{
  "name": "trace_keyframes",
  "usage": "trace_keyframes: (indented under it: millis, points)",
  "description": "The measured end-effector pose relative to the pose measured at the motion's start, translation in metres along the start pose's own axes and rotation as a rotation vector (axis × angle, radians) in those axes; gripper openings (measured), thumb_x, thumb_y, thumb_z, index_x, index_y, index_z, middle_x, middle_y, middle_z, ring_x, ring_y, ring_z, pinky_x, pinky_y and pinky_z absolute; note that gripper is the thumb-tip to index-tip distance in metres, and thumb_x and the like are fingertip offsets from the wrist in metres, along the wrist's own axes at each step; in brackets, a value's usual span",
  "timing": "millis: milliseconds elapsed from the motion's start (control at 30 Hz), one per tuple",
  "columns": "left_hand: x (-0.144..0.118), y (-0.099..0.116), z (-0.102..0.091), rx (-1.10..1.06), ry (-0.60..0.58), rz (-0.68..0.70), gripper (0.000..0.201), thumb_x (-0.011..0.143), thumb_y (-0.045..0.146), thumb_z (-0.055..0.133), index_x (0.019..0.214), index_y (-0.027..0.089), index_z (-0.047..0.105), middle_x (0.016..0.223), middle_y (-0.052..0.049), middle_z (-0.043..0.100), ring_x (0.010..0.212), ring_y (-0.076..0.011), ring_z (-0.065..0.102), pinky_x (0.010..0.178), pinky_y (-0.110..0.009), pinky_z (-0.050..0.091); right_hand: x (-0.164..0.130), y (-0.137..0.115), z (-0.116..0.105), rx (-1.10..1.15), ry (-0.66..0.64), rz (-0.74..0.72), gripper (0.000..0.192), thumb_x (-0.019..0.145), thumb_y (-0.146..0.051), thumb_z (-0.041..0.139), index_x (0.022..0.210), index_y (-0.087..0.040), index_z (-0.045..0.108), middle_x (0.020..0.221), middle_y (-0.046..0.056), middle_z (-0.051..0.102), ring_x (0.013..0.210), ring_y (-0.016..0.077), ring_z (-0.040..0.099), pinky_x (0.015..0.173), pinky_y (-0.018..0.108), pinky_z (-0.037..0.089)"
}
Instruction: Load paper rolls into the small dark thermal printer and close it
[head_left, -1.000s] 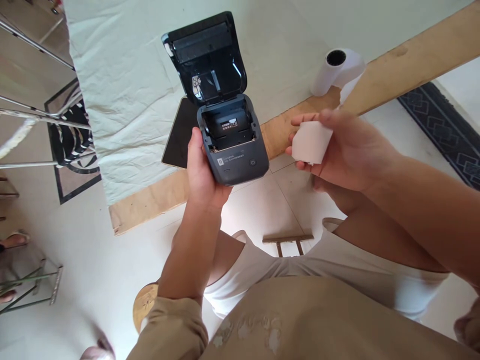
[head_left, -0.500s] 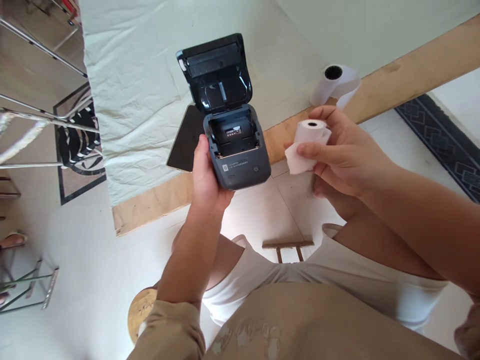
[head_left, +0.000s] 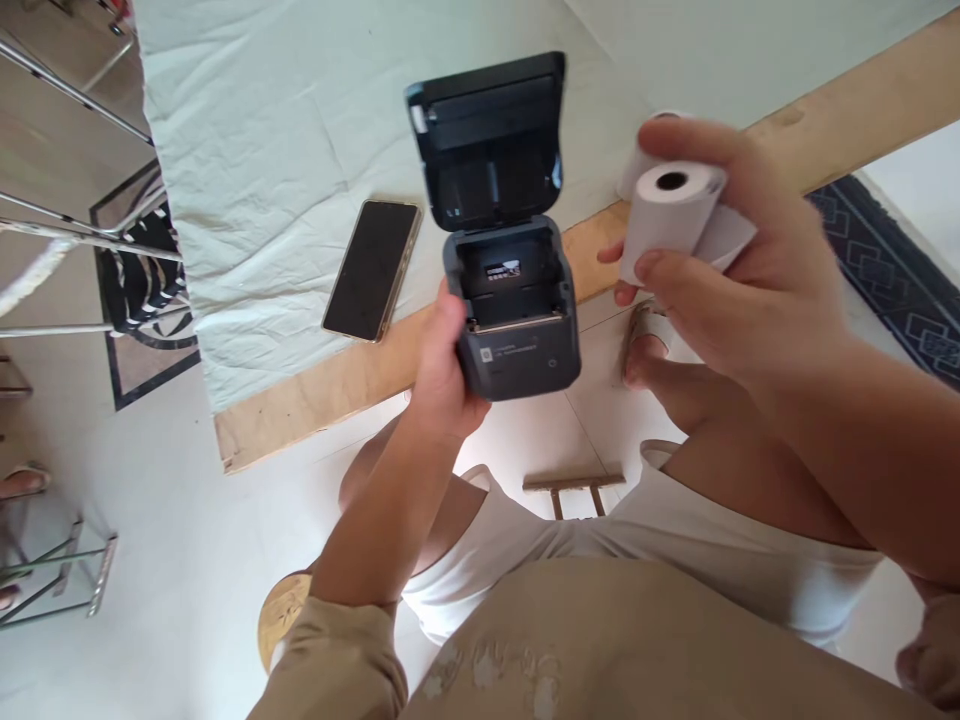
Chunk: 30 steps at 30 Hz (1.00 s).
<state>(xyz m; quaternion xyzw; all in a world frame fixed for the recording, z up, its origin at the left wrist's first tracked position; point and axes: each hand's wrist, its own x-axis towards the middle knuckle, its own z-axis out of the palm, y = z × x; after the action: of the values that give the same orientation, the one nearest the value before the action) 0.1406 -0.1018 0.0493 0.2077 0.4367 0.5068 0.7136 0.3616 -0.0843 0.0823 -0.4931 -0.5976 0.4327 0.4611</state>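
Paper roll [head_left: 670,215] raised; core end camera-facing

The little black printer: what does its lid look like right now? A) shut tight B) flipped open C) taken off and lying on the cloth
B: the printer in the left hand has its lid standing up and hinged at the back, so the empty paper bay shows, while the right hand holds a paper roll beside it.

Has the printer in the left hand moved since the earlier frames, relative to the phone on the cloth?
Yes. The printer shifted right: it covered the phone before, and now sits clear of it.
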Motion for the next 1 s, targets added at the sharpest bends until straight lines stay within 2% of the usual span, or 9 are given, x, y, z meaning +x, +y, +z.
trace_keyframes:
  millis: [100,167,300,433,600,733,800,867,1000]
  points:
    - [-0.007,-0.010,0.004,0.047,-0.073,-0.019,0.080,0.076,0.060,0.100,0.144,0.030,0.070,0.136,-0.006,0.083,0.136,-0.0382,0.078,0.107,-0.045,0.068,0.001,-0.006,-0.001,-0.143,0.038,-0.311,0.048,0.090,-0.025,0.080,0.135,-0.037,0.068,0.135,0.002,0.075,0.114,0.0226,0.077,0.092,0.040,0.067]
    - [-0.010,-0.014,0.007,0.056,-0.102,-0.049,0.084,0.075,0.058,0.101,0.146,0.029,0.066,0.135,-0.007,0.083,0.133,-0.0376,0.079,0.106,-0.046,0.069,0.001,-0.008,0.001,-0.281,0.020,-0.401,0.037,0.086,-0.022,0.079,0.120,-0.032,0.067,0.130,0.002,0.077,0.110,0.0222,0.078,0.088,0.040,0.066]
    - [-0.010,-0.016,0.011,0.052,-0.118,-0.032,0.081,0.079,0.054,0.099,0.146,0.028,0.062,0.138,-0.007,0.081,0.133,-0.0357,0.079,0.106,-0.044,0.068,-0.002,-0.008,0.006,-0.549,-0.006,-0.399,0.026,0.088,-0.011,0.068,0.104,-0.030,0.060,0.108,-0.002,0.080,0.098,0.0209,0.080,0.083,0.038,0.065]
    - [-0.008,-0.017,0.010,0.064,-0.143,-0.017,0.086,0.078,0.056,0.099,0.151,0.030,0.061,0.137,-0.007,0.081,0.133,-0.0362,0.079,0.106,-0.044,0.068,-0.003,-0.005,0.009,-0.620,-0.011,-0.563,0.022,0.093,-0.007,0.059,0.098,-0.029,0.057,0.103,-0.004,0.082,0.096,0.0182,0.082,0.080,0.035,0.065]
    - [-0.008,-0.018,0.009,0.070,-0.159,-0.013,0.088,0.078,0.056,0.099,0.154,0.033,0.061,0.134,-0.005,0.081,0.136,-0.0384,0.077,0.104,-0.045,0.068,-0.006,0.002,0.015,-0.552,-0.002,-0.628,0.023,0.092,-0.003,0.058,0.096,-0.025,0.055,0.107,-0.003,0.084,0.098,0.0155,0.083,0.076,0.030,0.062]
    - [-0.010,-0.015,0.009,0.076,-0.170,-0.004,0.087,0.078,0.054,0.099,0.154,0.032,0.061,0.130,-0.006,0.082,0.135,-0.0383,0.077,0.101,-0.045,0.069,-0.004,0.008,0.014,-0.602,-0.043,-0.603,0.022,0.093,-0.002,0.061,0.094,-0.024,0.059,0.125,-0.001,0.085,0.113,0.0196,0.083,0.093,0.038,0.063]
    - [-0.010,-0.015,0.009,0.073,-0.164,-0.017,0.085,0.077,0.054,0.099,0.151,0.031,0.063,0.129,-0.006,0.083,0.131,-0.0365,0.079,0.098,-0.044,0.070,-0.003,0.009,0.012,-0.603,-0.043,-0.625,0.019,0.094,-0.005,0.065,0.092,-0.024,0.063,0.124,0.001,0.085,0.105,0.0201,0.082,0.089,0.039,0.062]
    - [-0.009,-0.015,0.008,0.060,-0.150,-0.029,0.082,0.075,0.054,0.099,0.146,0.030,0.065,0.127,-0.005,0.083,0.123,-0.0347,0.082,0.093,-0.043,0.070,-0.003,0.007,0.010,-0.590,-0.003,-0.651,0.021,0.094,-0.005,0.066,0.091,-0.025,0.065,0.110,0.001,0.083,0.093,0.0188,0.078,0.079,0.037,0.058]
    - [-0.006,-0.016,0.006,0.025,-0.147,-0.009,0.074,0.072,0.057,0.100,0.133,0.029,0.069,0.116,-0.003,0.082,0.116,-0.0351,0.083,0.088,-0.044,0.070,-0.013,0.001,0.013,-0.562,-0.019,-0.814,0.019,0.098,-0.008,0.071,0.096,-0.027,0.066,0.093,-0.002,0.076,0.079,0.0154,0.068,0.069,0.037,0.047]
